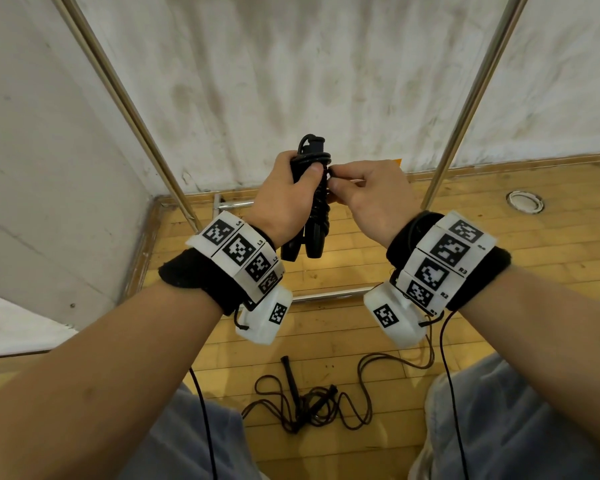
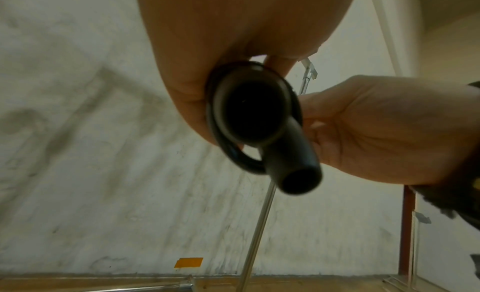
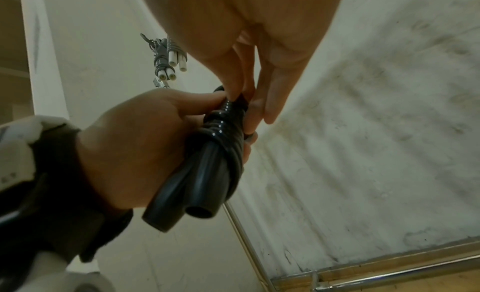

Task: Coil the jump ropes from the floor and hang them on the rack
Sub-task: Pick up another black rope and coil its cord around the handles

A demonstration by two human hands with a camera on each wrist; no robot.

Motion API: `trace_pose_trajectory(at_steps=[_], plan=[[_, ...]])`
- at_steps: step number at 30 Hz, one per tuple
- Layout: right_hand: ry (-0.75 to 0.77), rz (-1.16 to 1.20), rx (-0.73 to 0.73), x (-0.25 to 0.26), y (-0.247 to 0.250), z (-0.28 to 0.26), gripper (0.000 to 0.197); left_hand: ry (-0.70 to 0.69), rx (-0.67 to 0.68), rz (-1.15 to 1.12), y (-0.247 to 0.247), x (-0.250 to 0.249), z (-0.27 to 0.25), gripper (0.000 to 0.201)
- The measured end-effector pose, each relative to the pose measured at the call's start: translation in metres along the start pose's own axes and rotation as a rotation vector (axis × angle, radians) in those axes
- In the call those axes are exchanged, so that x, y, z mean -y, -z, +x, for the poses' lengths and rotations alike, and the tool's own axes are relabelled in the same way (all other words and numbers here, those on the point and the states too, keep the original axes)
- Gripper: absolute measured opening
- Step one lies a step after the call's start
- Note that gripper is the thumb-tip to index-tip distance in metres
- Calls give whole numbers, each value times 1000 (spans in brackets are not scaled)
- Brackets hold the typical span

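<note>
A black jump rope [image 1: 315,206], its cord wound tightly around its two handles, is held upright at chest height between the rack's posts. My left hand [image 1: 300,174] grips the bundle around its upper part, thumb across the coils. My right hand [image 1: 334,181] pinches the cord's end at the bundle's right side. The right wrist view shows the shiny coils [image 3: 225,130] and my right fingertips [image 3: 235,95] pressed on the top turns. Both hollow handle ends [image 2: 298,179] point down in the left wrist view. A second dark rope [image 1: 309,400] lies tangled on the floor between my legs.
The rack's two steel posts [image 1: 129,109] [image 1: 471,98] rise on either side, with a base bar [image 1: 326,295] on the wooden floor. Two coiled grey ropes with white handles [image 3: 168,55] hang from the rack's top. A stained white wall stands close behind.
</note>
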State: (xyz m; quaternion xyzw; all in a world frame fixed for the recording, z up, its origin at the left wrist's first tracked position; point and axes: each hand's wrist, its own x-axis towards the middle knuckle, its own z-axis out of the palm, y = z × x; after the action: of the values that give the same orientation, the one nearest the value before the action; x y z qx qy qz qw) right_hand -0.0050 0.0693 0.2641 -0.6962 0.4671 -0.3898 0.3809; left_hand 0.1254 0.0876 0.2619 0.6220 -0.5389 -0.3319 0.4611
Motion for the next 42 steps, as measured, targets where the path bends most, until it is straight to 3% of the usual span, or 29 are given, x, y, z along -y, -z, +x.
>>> trace_pose_trajectory(at_steps=[6, 10, 17, 21, 26, 31, 37, 42], plan=[[19, 16, -22, 1, 3, -4, 16, 3, 75, -50, 4, -1, -4, 42], [6, 50, -47, 2, 5, -5, 12, -79, 77, 120, 6, 0, -6, 55], [47, 6, -74, 3, 9, -2, 10, -138, 66, 143, 11, -2, -7, 43], [153, -40, -44, 3, 12, 2, 14, -88, 166, 102, 18, -3, -5, 41], [309, -249, -20, 4, 19, 4, 5, -20, 253, -53, 22, -3, -4, 37], [358, -294, -41, 6, 24, 5, 6, -51, 314, -25, 22, -4, -4, 37], [399, -397, 38, 9, 25, 0, 10, -43, 334, -32, 24, -2, -6, 29], [390, -452, -15, 13, 27, 0, 14, -48, 388, -44, 24, -6, -8, 26]])
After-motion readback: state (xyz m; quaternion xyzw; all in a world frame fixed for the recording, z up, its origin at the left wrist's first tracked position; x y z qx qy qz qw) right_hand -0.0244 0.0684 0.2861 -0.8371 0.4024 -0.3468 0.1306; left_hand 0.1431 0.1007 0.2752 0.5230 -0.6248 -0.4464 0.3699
